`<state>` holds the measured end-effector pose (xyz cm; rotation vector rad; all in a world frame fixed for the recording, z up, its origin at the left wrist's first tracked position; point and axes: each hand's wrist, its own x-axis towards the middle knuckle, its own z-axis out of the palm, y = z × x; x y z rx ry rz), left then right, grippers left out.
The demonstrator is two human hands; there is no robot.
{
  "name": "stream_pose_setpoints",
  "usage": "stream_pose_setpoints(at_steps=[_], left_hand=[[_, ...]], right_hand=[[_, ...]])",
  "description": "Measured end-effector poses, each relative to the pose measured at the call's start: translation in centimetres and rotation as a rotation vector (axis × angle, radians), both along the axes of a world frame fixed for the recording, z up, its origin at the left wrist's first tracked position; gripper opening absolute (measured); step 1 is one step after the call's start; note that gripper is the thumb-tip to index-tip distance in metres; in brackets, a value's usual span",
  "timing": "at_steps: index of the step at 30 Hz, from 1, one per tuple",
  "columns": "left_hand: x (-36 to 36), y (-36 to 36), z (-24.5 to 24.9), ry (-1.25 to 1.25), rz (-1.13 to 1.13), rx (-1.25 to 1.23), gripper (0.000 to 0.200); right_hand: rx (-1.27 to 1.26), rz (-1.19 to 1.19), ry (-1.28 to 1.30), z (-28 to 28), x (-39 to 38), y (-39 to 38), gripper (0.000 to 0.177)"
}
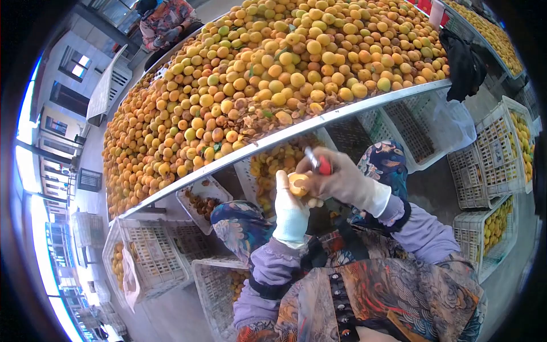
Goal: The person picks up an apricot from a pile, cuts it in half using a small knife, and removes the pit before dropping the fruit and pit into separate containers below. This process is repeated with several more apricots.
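My left hand [290, 215], in a white glove, is closed around a cut apricot [297, 184] with its pale orange inside facing up. In my right hand [350, 181], also gloved, is a small red-handled knife [324, 166]; its short blade points up and away from the fruit. The right fingers touch or nearly touch the apricot's right side, and the exact contact is hidden. Both hands are above my lap, just before the table's metal edge [296, 126]. Beneath them stands a crate [246, 181] holding apricot pieces.
A large heap of whole apricots [239, 68] covers the table, with scraps [256, 122] near its edge. Plastic crates stand left [162, 251] and right [473, 171]. A small tray [191, 196] holds dark bits. A black cloth [464, 62] hangs at the corner. Another person [165, 25] sits across.
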<state>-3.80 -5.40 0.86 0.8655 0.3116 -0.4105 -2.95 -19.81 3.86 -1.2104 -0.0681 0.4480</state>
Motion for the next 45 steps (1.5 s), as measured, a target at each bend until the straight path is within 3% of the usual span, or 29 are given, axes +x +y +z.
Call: stream_pose_setpoints(at_steps=[1,2,3,4,5,8,10,11,14,15,17,19,21,33,37,39,41,43,45], left_hand=[[0.1,-0.1,0.3,0.019,0.022,0.024,0.055],[-0.1,0.3,-2.3,-0.233,0.056,0.174,0.050],[-0.1,0.2,-2.1,-0.233,0.053,0.173,0.050],[-0.1,0.2,-1.8,-0.102,0.011,0.145,0.049],[-0.1,0.2,-1.6,0.028,-0.031,0.118,0.049],[-0.3,0.1,-1.5,-0.028,-0.062,0.209,0.050],[-1.0,-0.9,-1.0,-0.134,-0.027,0.422,0.051],[-0.9,-0.8,-0.9,-0.135,-0.027,0.423,0.051],[-0.2,0.3,-1.5,-0.313,-0.096,0.190,0.051],[-0.2,0.3,-1.5,-0.312,-0.100,0.190,0.051],[-0.2,0.2,-1.4,-0.261,-0.101,0.096,0.053],[-0.4,0.0,-1.4,-0.259,-0.151,0.120,0.055],[-0.7,-0.4,-1.1,-0.216,-0.175,0.101,0.057],[-1.2,-1.2,-2.8,-0.256,-0.146,0.223,0.052],[-1.5,-1.4,-2.5,-0.211,-0.087,0.337,0.047],[-1.3,-1.4,-2.2,-0.260,-0.114,0.326,0.045],[-1.6,-1.6,-1.7,-0.373,-0.074,0.534,0.041],[-1.7,-1.7,-1.8,-0.330,-0.073,0.527,0.037],[-1.5,-1.8,-3.0,-0.476,0.003,0.633,0.036]], right_hand=[[0.000,0.002,0.000,-0.8,-0.4,0.1,0.020],[-0.156,-0.016,-0.267,-2.0,-0.7,0.3,0.023],[-0.314,-0.036,-0.532,-2.2,-0.9,0.5,0.026],[-0.196,0.048,-0.132,-1.6,-1.1,0.3,0.028],[-0.196,0.045,-0.130,-1.9,-1.2,0.3,0.028],[-0.116,0.027,-0.081,-4.3,-0.8,0.7,0.020],[-0.321,-0.318,-0.299,-5.6,0.3,1.0,0.015],[-0.320,-0.318,-0.300,-6.0,0.7,0.9,0.015],[-0.006,-0.445,0.014,-2.7,1.2,-0.2,0.015],[-0.006,-0.449,0.015,-2.3,1.2,-0.6,0.015],[0.368,-0.431,-0.066,-1.8,1.3,-1.3,0.020],[0.427,-0.448,-0.039,-1.2,1.5,-0.7,0.024],[0.539,-0.395,-0.203,-0.5,1.3,-0.1,0.024],[0.318,-0.401,-0.243,-0.6,0.9,1.3,0.025],[0.159,-0.379,-0.508,-1.4,1.0,1.8,0.028],[0.538,-0.407,-0.173,-2.3,1.6,1.4,0.032],[0.544,-0.414,-0.094,-3.0,2.0,1.5,0.034],[0.675,-0.402,0.080,-3.3,2.3,1.5,0.039],[0.713,-0.392,0.103,-3.8,2.6,1.5,0.037]])
